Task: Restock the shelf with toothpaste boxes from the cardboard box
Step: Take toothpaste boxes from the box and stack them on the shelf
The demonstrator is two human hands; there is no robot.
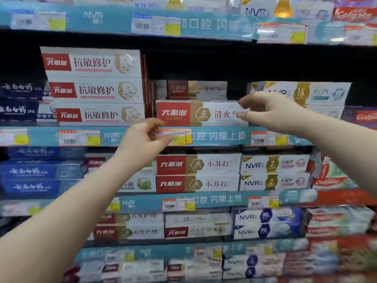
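A red, gold and white toothpaste box (183, 113) lies at the front of the middle shelf (220, 136). A second box of the same kind (195, 89) lies behind it, further back. My right hand (271, 111) is at the front box's right end, thumb and fingertips loosely curved around that end; contact is blurred. My left hand (142, 139) hovers just below the box's left end, in front of the shelf's price strip, fingers loosely curled and holding nothing. The cardboard box is out of view.
Stacked white and red boxes (93, 88) stand left of the gap, NVR boxes (302, 92) to the right. Dark free room shows above the two boxes. Lower shelves (204, 199) are packed with toothpaste; price tags (79, 137) line the teal edges.
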